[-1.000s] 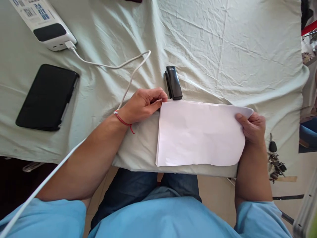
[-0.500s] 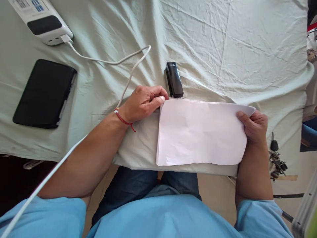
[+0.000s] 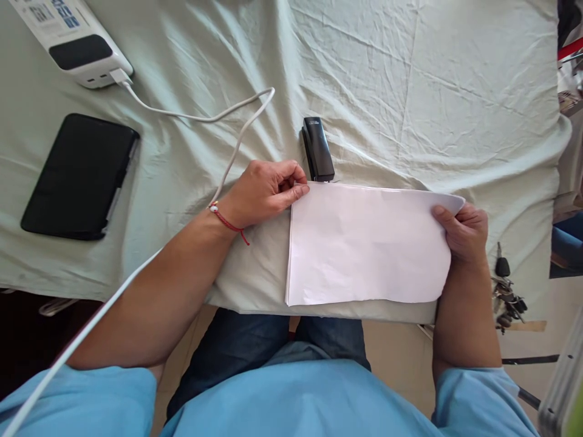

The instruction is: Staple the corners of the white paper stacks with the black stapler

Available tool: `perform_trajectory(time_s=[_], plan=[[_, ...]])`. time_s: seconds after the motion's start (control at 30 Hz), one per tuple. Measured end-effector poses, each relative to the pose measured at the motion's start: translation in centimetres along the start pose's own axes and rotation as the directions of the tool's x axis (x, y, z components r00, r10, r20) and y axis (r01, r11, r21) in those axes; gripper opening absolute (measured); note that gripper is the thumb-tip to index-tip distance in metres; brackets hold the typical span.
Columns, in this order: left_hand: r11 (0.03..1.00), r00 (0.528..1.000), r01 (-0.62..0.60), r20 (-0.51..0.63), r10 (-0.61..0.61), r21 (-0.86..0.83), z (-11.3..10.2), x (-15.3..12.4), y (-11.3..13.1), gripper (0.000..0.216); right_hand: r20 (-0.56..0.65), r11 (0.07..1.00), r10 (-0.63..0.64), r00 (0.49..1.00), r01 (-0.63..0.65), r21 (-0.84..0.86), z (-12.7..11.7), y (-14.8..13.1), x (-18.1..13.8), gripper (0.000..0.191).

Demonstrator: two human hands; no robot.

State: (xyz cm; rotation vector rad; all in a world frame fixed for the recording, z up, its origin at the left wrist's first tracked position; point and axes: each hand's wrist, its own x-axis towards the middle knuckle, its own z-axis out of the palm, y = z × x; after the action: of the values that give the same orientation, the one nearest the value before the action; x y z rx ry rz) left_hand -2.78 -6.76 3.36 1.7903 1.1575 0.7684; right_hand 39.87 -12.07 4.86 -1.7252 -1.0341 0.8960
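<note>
Several stacked sheets of white paper (image 3: 368,246) lie at the table's near edge, their left edges slightly fanned. My left hand (image 3: 271,191) pinches the upper left corner between thumb and fingers. At the right side, my right hand (image 3: 464,230) grips the sheets, thumb on top and fingers underneath; that corner curls up a little. A black stapler (image 3: 319,149) lies just beyond the top edge of the paper, close to my left fingertips, and neither hand holds it.
A pale green cloth (image 3: 364,79) covers the table in wrinkles. To the left lie a black tablet or cased device (image 3: 79,176) and a white power strip (image 3: 86,51) with a white cable (image 3: 195,116) running past my left arm. Keys (image 3: 505,291) lie at the right edge.
My left thumb has moved slightly right, further onto the paper's upper left corner. My right hand keeps its grip. The whole view has shifted a little.
</note>
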Motion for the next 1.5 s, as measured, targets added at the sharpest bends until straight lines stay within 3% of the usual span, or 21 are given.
perform_trajectory(time_s=[0.43,0.57,0.87,0.97,1.17,1.5], plan=[[1.0,0.998,-0.013,-0.056,0.013,0.007,0.4,0.2,-0.2,0.01,-0.038,0.999,0.032,0.999,-0.032,0.009,0.5,-0.4,-0.2,0.079],[1.0,0.999,-0.019,-0.043,0.019,0.01,0.3,0.2,-0.2,0.019,-0.024,0.999,0.033,0.999,-0.033,0.001,0.5,-0.5,-0.2,0.081],[0.996,0.999,-0.005,-0.052,0.01,0.092,0.0,0.1,-0.1,0.023,0.039,0.996,0.042,0.998,-0.045,0.082,-0.2,0.5,0.1,0.066],[0.999,0.999,0.009,-0.046,-0.007,0.046,0.0,0.0,-0.3,0.021,0.034,0.993,0.064,0.997,-0.067,0.097,-0.3,0.4,0.1,0.066],[0.987,0.997,0.036,0.07,-0.025,-0.159,-0.4,0.1,-0.6,0.026,0.037,0.99,0.1,0.994,-0.103,0.097,-0.2,0.1,0.0,0.069],[0.988,0.997,0.03,0.076,-0.019,-0.15,-0.4,0.2,-0.6,0.031,0.02,0.992,0.078,0.997,-0.08,0.097,-0.1,0.2,0.1,0.07]])
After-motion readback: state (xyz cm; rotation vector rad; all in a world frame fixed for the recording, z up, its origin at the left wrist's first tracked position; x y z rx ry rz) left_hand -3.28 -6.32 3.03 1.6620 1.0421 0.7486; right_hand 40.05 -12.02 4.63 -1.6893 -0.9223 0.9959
